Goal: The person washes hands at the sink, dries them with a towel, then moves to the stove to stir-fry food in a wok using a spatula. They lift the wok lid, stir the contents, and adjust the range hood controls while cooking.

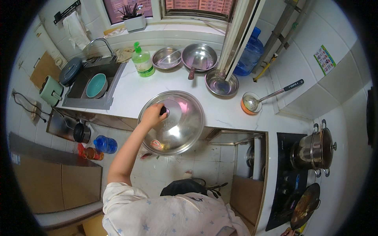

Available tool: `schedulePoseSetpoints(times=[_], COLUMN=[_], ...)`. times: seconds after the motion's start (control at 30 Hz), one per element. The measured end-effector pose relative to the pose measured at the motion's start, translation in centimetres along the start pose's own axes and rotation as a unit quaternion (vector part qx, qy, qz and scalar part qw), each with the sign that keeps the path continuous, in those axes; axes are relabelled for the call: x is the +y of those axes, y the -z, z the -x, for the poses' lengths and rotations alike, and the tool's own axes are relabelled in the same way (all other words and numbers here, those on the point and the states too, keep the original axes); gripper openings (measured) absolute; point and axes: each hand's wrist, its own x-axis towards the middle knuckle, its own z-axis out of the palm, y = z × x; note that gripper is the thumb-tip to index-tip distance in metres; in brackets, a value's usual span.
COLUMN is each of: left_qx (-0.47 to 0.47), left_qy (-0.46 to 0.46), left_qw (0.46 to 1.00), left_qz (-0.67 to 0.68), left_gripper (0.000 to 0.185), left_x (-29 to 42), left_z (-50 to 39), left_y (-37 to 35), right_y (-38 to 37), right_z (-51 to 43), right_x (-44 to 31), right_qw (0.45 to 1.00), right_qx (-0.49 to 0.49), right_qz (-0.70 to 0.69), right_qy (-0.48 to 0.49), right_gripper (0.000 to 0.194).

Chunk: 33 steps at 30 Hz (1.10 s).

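My left hand (pixel 154 115) grips the black knob (pixel 163 110) of a large round stainless steel lid (pixel 177 126). The lid bears a red and white sticker and overlaps the counter's front edge from above; whether it touches the counter I cannot tell. My right hand is out of view. Beyond the lid, on the white countertop (pixel 125 97), stand a green pump bottle (pixel 143 63) and several steel bowls. A spatula with a brown handle (pixel 191 73) rests in one bowl (pixel 200 53). A ladle (pixel 273 95) leans in an orange bowl (pixel 247 108).
At the left, a sink (pixel 88 73) holds a turquoise bowl (pixel 97 86). A cupboard door (pixel 234 137) hangs open below the counter. Along the right, a gas hob (pixel 285 188) carries a lidded steamer pot (pixel 307 150) and a wok (pixel 307 205). Blue jugs (pixel 105 144) stand on the floor.
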Motion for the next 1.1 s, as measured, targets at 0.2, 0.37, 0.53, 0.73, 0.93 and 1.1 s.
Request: schedulePoseSetpoints(times=[0.2, 0.37, 0.53, 0.73, 0.93, 1.1], left_qx=[0.027, -0.004, -0.004, 0.072, -0.191, -0.599], left_qy=[0.014, -0.008, 0.015, -0.082, -0.33, -0.267], left_qw=[0.999, 1.0, 0.996, 0.962, 0.91, 0.682], left_qz=[-0.016, -0.029, -0.088, -0.25, 0.161, 0.322], left_gripper=[0.028, 0.032, 0.038, 0.04, 0.017, 0.045], left_x=[-5.4, -8.7, -9.8, 0.8, 30.0, 50.5], left_z=[-4.5, -8.1, -8.0, -4.9, 7.6, 15.0], left_y=[-4.3, -7.2, -7.2, -7.2, -11.1, -18.0], right_y=[-2.1, -2.9, -2.0, 3.7, 8.1, 13.2], right_z=[3.8, 8.1, 8.0, 7.0, -0.2, -5.8], right_x=[-0.6, -1.2, -4.0, -4.4, -4.1, -4.5], right_qw=[0.981, 0.982, 0.976, 0.994, 0.988, 0.959], right_qx=[0.091, 0.06, -0.039, 0.031, 0.027, -0.009], right_qz=[-0.172, -0.179, -0.206, -0.066, 0.117, 0.255], right_qy=[0.001, 0.014, 0.059, 0.083, 0.102, 0.123], right_gripper=[0.029, 0.01, 0.007, 0.008, 0.012, 0.016])
